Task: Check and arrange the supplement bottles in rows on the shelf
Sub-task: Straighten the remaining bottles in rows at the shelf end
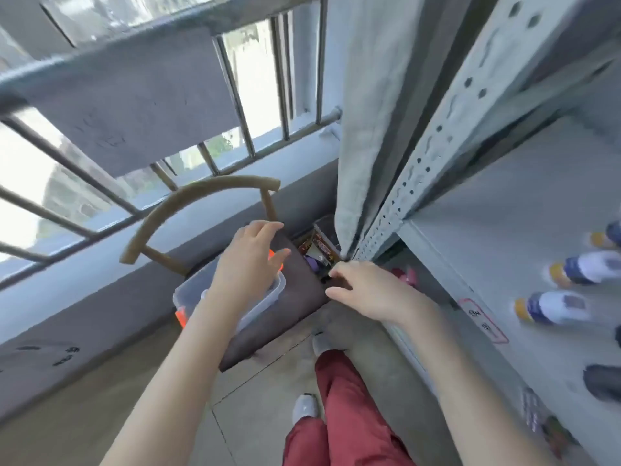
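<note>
Three white supplement bottles with blue bands and yellow caps stand in a row on the grey metal shelf (504,250) at the right: one bottle (554,307), a second bottle (588,267), a third bottle (608,235) cut by the frame edge. My left hand (250,260) hovers with relaxed fingers over a clear plastic box (188,294) with orange clips on a chair seat (289,307). My right hand (366,290) reaches forward beside the shelf post, fingers loose, holding nothing. The view is motion-blurred.
A wooden chair back (188,203) curves before the barred window (235,105). A grey curtain (366,129) hangs beside the perforated shelf post (437,153). A small bin (322,243) with packets sits in the corner. A dark object (601,381) lies on the shelf. My red-trousered legs stand below.
</note>
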